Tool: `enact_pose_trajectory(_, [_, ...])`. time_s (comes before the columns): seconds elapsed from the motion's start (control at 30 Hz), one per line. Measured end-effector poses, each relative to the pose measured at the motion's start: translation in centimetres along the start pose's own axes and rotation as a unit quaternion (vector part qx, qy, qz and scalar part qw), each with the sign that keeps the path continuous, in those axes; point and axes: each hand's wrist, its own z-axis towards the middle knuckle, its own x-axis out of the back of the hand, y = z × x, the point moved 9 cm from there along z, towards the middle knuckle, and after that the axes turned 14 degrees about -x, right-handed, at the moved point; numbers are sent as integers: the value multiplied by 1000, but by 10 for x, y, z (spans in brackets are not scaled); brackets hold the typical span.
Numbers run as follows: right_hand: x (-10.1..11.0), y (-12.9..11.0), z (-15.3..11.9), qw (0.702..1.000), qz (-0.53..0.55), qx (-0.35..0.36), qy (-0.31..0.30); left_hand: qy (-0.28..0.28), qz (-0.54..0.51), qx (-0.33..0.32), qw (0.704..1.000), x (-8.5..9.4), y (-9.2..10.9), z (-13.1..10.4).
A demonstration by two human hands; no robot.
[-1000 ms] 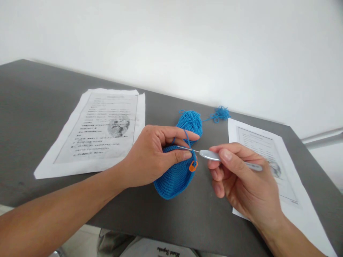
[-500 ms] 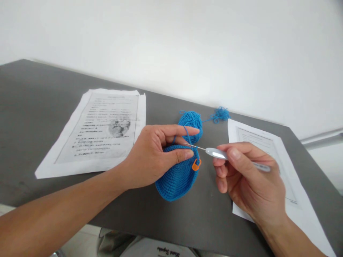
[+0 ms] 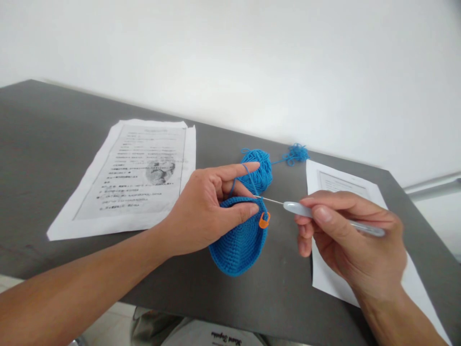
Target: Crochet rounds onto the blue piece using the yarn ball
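Note:
Between thumb and fingers, my left hand pinches the top edge of a round blue crochet piece. A strand of blue yarn loops over its outstretched index finger. An orange stitch marker hangs from the piece's right edge. My right hand is closed around the grey handle of a crochet hook, held like a pen. The hook's thin metal shaft points left and meets the top edge of the piece by my left fingertips. Its very tip is hard to make out there.
Behind my left hand lies a ball of blue yarn, joined by a strand to a small tangle of yarn. Printed sheets lie at left and right on the dark grey table. A white wall rises behind.
My right hand has moved right with the crochet hook, so more of its handle is away from the piece. My left index finger has drawn back slightly, and the piece has tilted a little.

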Motion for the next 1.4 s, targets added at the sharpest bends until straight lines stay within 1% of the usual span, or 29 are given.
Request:
enact_pose_trajectory(0.13, [6, -3, -4, 998, -57, 23, -6, -2, 8, 0, 1000, -1, 1, 1])
enact_pose_trajectory(0.3, [0, -14, -11, 989, -117, 84, -36, 0, 18, 0, 1000, 0, -1, 2])
enact_pose_trajectory(0.43, [-5, -25, -16, 973, -187, 138, -19, -2, 22, 3, 1000, 0, -2, 1])
enact_pose_trajectory(0.53, [-6, -30, -18, 962, -220, 161, -6, -1, 38, -6, 999, 1, 0, 0])
enact_pose_trajectory(0.7, [-7, -31, -19, 953, -246, 177, 4, 4, 65, -20, 998, 2, 1, 0])
enact_pose_trajectory(0.9, [-6, -26, -23, 949, -236, 200, 57, 30, 93, -27, 995, 4, 4, -1])
enact_pose_trajectory(1.0, [-10, -23, -25, 946, -249, 199, 58, 47, 117, -38, 991, 8, 6, -2])
enact_pose_trajectory(1.13, [-15, -23, -28, 938, -279, 196, 60, 50, 145, -49, 987, 10, 6, -3])
enact_pose_trajectory(1.27, [-19, -24, -31, 930, -305, 194, 70, 67, 159, -61, 983, 11, 5, -5])
enact_pose_trajectory(1.4, [-30, -20, -31, 917, -339, 206, 42, 79, 157, -57, 983, 10, 6, -5])
